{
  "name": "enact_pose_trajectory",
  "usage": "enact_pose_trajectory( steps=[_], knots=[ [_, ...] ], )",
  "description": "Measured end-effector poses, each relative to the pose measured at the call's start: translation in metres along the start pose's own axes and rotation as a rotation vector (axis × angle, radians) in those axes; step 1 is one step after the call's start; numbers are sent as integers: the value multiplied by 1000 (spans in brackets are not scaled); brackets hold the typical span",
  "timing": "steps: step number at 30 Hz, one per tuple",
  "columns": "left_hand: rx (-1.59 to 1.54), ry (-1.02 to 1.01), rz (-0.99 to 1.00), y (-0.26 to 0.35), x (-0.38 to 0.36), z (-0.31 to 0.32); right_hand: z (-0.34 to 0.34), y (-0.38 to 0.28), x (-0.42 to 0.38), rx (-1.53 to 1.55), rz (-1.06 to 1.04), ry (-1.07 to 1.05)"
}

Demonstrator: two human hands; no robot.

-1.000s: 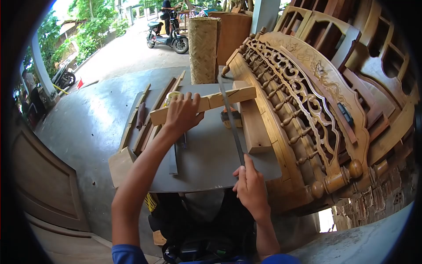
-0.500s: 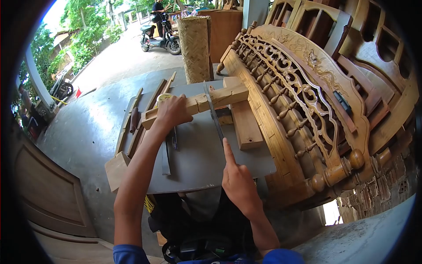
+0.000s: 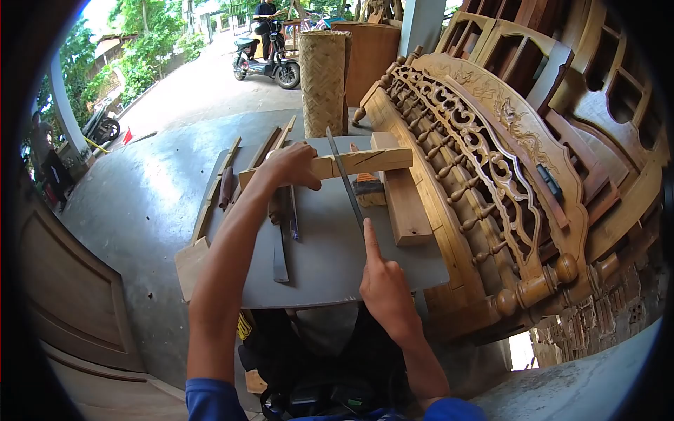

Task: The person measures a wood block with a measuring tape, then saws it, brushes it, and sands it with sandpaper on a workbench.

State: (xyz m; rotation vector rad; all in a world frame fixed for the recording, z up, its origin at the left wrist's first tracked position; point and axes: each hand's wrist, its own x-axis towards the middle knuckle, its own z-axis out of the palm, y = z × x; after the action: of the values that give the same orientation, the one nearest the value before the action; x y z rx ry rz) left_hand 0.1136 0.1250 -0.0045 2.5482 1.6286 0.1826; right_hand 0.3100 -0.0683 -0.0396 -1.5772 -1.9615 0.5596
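Note:
My left hand [image 3: 293, 167] is closed over the left part of a squared wooden bar [image 3: 382, 158], pressing it from above. The bar's right end lies across a thick wood block [image 3: 407, 207]. My right hand [image 3: 386, 281] grips the handle end of a long, narrow hand saw [image 3: 347, 181], with the index finger stretched along it. Its blade crosses over the bar near the middle, pointing away from me. The saw's handle is hidden in my fist. A brush [image 3: 368, 191] lies beyond the blade, and a flat metal strip [image 3: 281, 256] lies below my left hand.
Several wooden slats [image 3: 214, 184] lie at the left of the grey tabletop [image 3: 323, 263]. Carved wooden furniture panels [image 3: 484, 161] lean close on the right. A rolled woven mat [image 3: 324, 84] stands behind the table. Farther off, a person [image 3: 265, 17] is by a scooter [image 3: 270, 67].
The bar has turned to lie more level across the table, my left hand still on it. The saw remains across it, slightly shifted. The whole view has moved a little right.

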Motion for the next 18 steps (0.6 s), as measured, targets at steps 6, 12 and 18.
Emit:
enact_pose_trajectory(
  steps=[6,12,18],
  knots=[
    [-108,9,-82,26,-23,-12,0,-3,2,-22,7,-25],
    [82,122,-133,24,-19,13,3,-9,-1,-97,27,-62],
    [121,191,-187,24,-16,21,0,-7,-26,-126,40,-50]
  ],
)
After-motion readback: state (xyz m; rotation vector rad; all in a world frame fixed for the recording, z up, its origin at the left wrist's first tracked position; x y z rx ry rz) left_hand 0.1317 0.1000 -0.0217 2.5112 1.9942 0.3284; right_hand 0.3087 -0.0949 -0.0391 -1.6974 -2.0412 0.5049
